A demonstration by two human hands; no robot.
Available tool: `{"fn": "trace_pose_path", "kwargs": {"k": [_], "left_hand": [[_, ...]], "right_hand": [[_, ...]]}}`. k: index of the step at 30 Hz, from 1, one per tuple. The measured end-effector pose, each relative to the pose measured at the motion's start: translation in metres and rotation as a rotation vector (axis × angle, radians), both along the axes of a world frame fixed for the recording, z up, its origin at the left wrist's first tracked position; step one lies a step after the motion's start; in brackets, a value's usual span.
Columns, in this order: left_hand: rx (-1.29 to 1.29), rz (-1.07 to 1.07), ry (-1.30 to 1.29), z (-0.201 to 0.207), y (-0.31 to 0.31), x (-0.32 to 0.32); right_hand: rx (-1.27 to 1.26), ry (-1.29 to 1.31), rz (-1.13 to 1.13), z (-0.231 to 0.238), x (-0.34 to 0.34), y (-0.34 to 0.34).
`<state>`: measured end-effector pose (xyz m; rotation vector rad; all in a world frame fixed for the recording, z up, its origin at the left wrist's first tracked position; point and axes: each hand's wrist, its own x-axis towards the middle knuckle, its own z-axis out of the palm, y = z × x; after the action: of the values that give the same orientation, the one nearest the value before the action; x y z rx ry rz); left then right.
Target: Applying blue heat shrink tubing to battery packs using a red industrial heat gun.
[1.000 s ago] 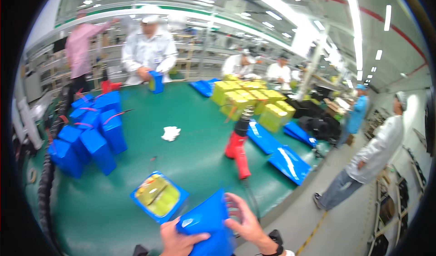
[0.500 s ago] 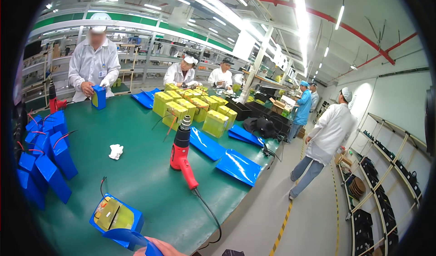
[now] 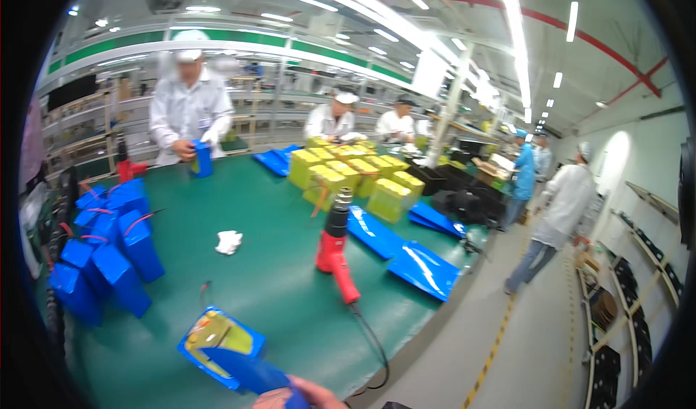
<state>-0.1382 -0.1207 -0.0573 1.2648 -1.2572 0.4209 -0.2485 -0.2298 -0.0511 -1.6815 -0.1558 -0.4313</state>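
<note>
A yellow battery pack (image 3: 230,332) in a blue shrink-wrap sleeve (image 3: 255,369) lies on the green table near its front edge, its yellow end showing and a thin dark lead sticking out. A loose flap of the sleeve stretches toward the lower edge of the picture. There my right hand (image 3: 315,392), partly cut off, pinches the flap between thumb and fingers. My left hand does not show. A red heat gun (image 3: 333,255) stands nozzle up just beyond, its cable running down to the table edge.
Blue-wrapped packs (image 3: 109,235) with red leads crowd the left side. Yellow packs (image 3: 348,166) fill the far middle, with flat blue sleeves (image 3: 424,270) nearby. A crumpled white cloth (image 3: 229,242) lies mid-table. Across the table a person (image 3: 190,108) holds a blue pack; others work or walk farther off.
The view has swung left, so everything sits farther right in the picture. The flap now covers more of the pack's yellow end, and more of my right hand shows.
</note>
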Motion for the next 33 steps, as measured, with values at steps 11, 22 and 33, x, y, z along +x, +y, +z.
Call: {"fn": "trace_pose_path", "kwargs": {"k": [11,22,33], "left_hand": [[0.153,-0.079,-0.108,-0.010,-0.031,-0.005],[0.084,0.353,-0.639,0.024,0.005,0.017],[-0.018,-0.203,1.438,-0.033,-0.015,0.012]], "right_hand": [[-0.174,-0.154,-0.273,-0.044,-0.024,-0.037],[-0.551,0.013,-0.610,0.016,0.028,-0.048],[-1.105,-0.541,-0.761,0.063,0.055,-0.026]]}}
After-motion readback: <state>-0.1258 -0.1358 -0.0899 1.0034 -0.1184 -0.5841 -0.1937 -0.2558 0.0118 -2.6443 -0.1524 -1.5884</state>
